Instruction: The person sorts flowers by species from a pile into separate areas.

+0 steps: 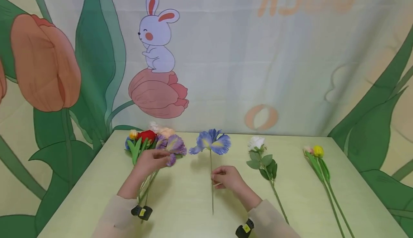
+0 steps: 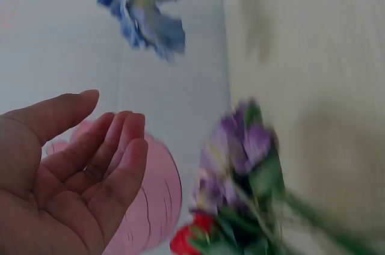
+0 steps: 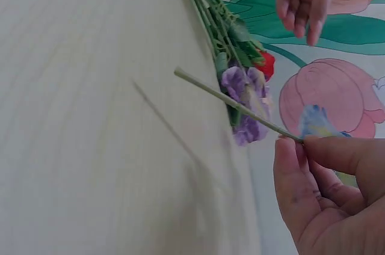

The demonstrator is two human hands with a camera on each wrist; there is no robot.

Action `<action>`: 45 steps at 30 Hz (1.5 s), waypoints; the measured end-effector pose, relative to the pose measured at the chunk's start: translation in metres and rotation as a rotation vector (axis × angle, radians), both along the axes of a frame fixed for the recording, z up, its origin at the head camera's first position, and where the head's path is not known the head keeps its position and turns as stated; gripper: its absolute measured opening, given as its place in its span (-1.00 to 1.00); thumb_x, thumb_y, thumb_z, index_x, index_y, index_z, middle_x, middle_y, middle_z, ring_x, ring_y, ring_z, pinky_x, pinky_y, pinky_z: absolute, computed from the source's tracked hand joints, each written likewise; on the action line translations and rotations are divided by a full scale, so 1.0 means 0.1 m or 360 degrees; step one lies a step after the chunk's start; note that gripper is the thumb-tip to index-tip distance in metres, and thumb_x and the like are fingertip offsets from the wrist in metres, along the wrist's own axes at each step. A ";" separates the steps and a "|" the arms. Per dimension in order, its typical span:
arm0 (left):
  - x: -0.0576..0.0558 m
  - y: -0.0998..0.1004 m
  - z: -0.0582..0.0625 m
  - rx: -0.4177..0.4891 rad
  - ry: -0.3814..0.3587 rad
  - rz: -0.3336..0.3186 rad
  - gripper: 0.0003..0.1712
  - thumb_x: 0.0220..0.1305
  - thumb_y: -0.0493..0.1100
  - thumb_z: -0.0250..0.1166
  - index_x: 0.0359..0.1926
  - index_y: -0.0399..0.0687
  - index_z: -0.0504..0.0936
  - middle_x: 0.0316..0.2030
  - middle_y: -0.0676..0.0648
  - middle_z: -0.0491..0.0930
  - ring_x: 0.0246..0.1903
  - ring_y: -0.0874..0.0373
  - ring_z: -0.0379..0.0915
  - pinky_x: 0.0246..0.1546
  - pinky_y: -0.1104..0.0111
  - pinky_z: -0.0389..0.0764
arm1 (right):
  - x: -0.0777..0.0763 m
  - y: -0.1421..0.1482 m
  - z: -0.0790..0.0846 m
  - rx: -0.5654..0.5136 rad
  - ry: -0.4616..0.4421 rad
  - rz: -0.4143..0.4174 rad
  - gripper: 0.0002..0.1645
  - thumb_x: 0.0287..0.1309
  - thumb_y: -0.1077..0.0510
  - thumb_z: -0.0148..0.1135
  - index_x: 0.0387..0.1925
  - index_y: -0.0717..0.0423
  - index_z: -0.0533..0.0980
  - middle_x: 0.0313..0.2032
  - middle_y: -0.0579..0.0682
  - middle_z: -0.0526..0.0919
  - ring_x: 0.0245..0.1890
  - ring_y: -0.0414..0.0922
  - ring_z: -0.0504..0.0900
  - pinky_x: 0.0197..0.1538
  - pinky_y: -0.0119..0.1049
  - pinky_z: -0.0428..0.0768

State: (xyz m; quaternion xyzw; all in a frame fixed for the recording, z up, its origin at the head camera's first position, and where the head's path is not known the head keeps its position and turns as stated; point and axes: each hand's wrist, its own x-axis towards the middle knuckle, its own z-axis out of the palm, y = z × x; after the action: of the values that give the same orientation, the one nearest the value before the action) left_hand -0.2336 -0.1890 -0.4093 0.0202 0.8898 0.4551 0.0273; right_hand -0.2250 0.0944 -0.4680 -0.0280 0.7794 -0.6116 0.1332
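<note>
A blue iris [image 1: 210, 143] with yellow-marked petals stands upright above the table, its thin stem pinched between the thumb and fingers of my right hand [image 1: 228, 178]. In the right wrist view the bare lower end of the stem [image 3: 234, 103] sticks out past the fingertips. My left hand [image 1: 152, 161] holds nothing; its fingers are relaxed and slightly bent in the left wrist view. It hovers over the flower pile on the left, where a purple iris [image 1: 172, 144] lies nearest, beside a red flower [image 1: 147, 136].
In that left pile are also an orange-yellow tulip [image 1: 133, 134] and a peach flower [image 1: 166, 132]. Right of the blue iris lies a white rose [image 1: 256, 143] with leaves. Farther right lie a yellow tulip [image 1: 318, 151] and a pink one [image 1: 308, 150]. A printed curtain [image 1: 219, 69] hangs behind the table.
</note>
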 end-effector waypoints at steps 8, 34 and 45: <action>0.14 -0.66 -0.17 -0.0282 0.0025 0.0119 -0.55 0.42 -0.18 0.25 0.17 -0.47 0.59 0.09 -0.48 0.63 0.05 -0.35 0.61 -0.04 -0.01 0.71 | -0.03 -0.05 -0.19 0.0040 -0.0117 0.0002 -0.81 0.30 0.37 0.24 -0.13 0.48 0.61 -0.48 0.02 0.69 -0.56 -0.27 0.61 -0.37 -0.33 0.75; 0.08 -1.04 -0.49 -0.0353 -0.0323 0.0223 -0.66 0.30 -0.26 0.35 -0.15 -0.61 0.68 -0.42 -0.26 0.71 -0.49 0.18 0.62 -0.36 0.26 0.74 | -0.03 -0.06 -0.24 0.0194 -0.0251 -0.0004 -0.85 0.31 0.40 0.22 -0.21 0.43 0.67 -0.50 0.08 0.74 -0.64 -0.25 0.60 -0.48 -0.36 0.71; 0.11 -0.98 -0.43 -0.0441 -0.0259 0.0180 -0.73 0.32 -0.28 0.30 -0.27 -0.55 0.70 -0.55 -0.15 0.65 -0.52 0.16 0.56 -0.43 0.30 0.66 | 0.00 -0.02 -0.22 0.0262 -0.0168 0.0022 -0.86 0.27 0.35 0.28 -0.26 0.39 0.70 -0.54 0.09 0.73 -0.63 -0.24 0.60 -0.48 -0.34 0.70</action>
State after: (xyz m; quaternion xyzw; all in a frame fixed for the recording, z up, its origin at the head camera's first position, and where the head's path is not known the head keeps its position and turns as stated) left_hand -0.2227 -0.2866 -0.4525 -0.0709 0.9385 0.3292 0.0762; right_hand -0.2252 0.0921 -0.4897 0.0098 0.8186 -0.5452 0.1802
